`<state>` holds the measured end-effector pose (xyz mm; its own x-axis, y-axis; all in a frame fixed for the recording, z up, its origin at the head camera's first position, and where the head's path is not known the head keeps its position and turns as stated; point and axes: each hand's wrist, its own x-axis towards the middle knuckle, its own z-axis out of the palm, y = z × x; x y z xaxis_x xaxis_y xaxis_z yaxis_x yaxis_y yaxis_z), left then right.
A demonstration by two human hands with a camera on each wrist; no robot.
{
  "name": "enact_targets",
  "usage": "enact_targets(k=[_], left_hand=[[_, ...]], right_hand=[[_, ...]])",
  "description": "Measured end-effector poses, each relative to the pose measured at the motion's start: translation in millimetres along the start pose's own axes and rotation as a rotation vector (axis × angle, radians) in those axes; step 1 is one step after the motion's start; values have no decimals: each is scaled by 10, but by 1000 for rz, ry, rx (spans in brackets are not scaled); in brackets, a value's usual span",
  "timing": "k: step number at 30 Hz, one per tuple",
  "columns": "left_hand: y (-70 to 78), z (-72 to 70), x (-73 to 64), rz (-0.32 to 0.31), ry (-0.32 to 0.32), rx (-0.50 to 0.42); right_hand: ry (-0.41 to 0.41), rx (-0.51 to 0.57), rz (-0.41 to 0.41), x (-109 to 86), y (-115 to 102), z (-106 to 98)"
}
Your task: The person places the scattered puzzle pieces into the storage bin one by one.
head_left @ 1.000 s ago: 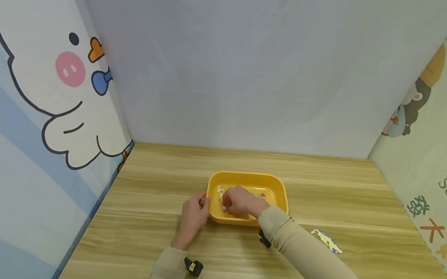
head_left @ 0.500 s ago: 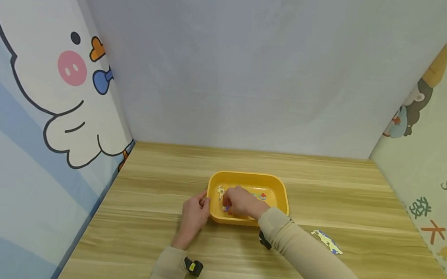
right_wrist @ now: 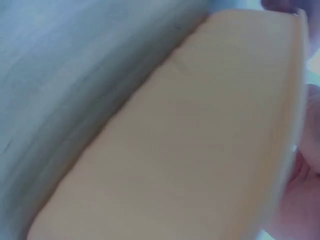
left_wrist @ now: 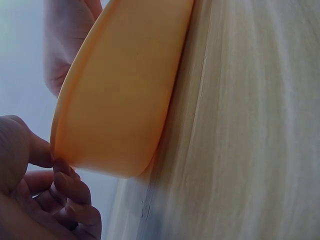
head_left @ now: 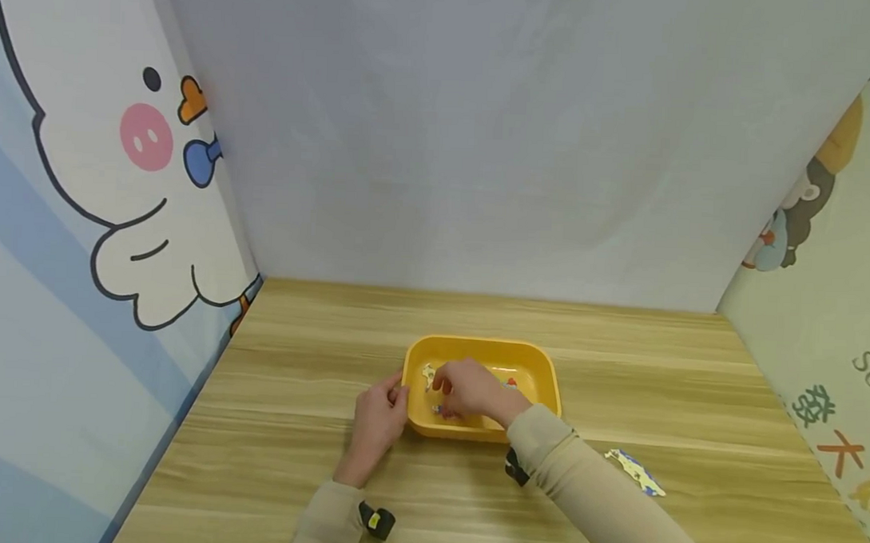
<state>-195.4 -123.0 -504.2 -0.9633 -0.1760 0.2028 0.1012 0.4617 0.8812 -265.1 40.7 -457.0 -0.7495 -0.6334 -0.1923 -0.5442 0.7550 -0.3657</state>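
Observation:
A yellow plastic tub (head_left: 465, 433) stands on the table. My left hand (head_left: 378, 421) pinches its left rim between thumb and fingers; in the left wrist view the left hand (left_wrist: 65, 200) grips the corner of the tub (left_wrist: 120, 90). My right hand (head_left: 474, 389) reaches inside, fingers bent and spread apart, over a small blue-and-white piece (head_left: 437, 410) on the bottom. A cream jagged piece (head_left: 428, 375) lies at the tub's left end. Partly behind the right hand is a red-and-blue piece (head_left: 510, 384). The right wrist view shows mostly the tub's outer wall (right_wrist: 175, 140).
To the right of the tub, a flat cream-and-blue jagged piece (head_left: 635, 472) lies on the wooden table (head_left: 318, 323). A grey wall (head_left: 468, 145) rises behind the table, with printed cloth panels at both sides. The right forearm (head_left: 593, 489) crosses the tub's front edge.
The right fingers have spread and lifted slightly off the small blue-and-white piece, which stays in the tub. The left hand and the tub have not moved.

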Motion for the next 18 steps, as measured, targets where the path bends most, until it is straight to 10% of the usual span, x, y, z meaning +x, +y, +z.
enact_targets(k=[18], left_hand=[[-10, 24, -4, 1, 6, 17]], right_hand=[[50, 30, -101, -367, 46, -188]])
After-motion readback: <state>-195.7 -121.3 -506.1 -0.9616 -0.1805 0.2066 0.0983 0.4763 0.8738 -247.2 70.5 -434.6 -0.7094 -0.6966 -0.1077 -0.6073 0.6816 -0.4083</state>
